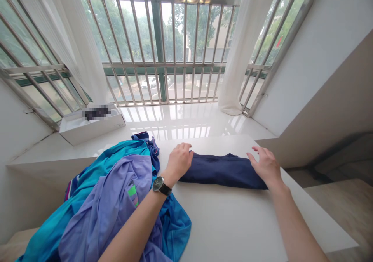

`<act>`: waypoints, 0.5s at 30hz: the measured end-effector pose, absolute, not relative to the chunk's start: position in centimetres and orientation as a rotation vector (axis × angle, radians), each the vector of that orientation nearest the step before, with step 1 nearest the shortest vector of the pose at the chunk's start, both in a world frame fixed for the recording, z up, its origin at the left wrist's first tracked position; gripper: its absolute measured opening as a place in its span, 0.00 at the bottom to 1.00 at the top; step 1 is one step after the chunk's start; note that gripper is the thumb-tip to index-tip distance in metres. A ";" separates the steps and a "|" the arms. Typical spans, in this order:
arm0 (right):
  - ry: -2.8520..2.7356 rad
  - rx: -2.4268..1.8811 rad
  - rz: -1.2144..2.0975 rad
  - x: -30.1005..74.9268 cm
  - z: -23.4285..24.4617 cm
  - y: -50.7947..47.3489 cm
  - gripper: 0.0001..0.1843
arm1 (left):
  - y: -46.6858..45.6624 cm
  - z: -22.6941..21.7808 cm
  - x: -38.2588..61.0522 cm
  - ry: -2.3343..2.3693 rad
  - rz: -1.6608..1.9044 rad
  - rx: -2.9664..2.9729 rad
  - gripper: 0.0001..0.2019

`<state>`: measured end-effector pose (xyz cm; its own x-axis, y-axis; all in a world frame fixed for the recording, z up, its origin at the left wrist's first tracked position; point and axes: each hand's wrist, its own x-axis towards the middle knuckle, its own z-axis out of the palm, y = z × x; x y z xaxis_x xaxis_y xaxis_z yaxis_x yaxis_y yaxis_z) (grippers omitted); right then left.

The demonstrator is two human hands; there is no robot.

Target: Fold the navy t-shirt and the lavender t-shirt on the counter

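A dark navy garment lies folded into a long strip across the white table. My left hand, with a black watch on its wrist, rests on the strip's left end with the fingers curled over the cloth. My right hand lies on the strip's right end, fingers spread and flat. A heap of clothes in teal, purple and blue sits under my left forearm at the table's left.
A white open box stands on the glossy window ledge at the back left. Barred bay windows and white curtains rise behind. A wall and a wooden step lie to the right.
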<state>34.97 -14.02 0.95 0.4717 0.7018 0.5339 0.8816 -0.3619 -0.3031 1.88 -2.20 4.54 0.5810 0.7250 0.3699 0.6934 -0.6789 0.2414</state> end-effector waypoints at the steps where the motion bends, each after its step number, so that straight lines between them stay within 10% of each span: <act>1: -1.353 -2.087 -0.470 33.2 1.4 -13.9 0.21 | -3.1 4.2 2.7 1.098 0.655 2.774 0.14; 15: -2.014 -2.316 -0.078 29.4 -1.9 -12.6 0.42 | -2.6 -1.2 1.8 1.139 0.431 2.819 0.33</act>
<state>29.35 -12.60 -1.86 0.1392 0.9866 0.0848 0.9902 -0.1380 -0.0204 1.84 -2.64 -1.16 0.6859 0.6900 0.2310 0.6700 -0.7228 0.1693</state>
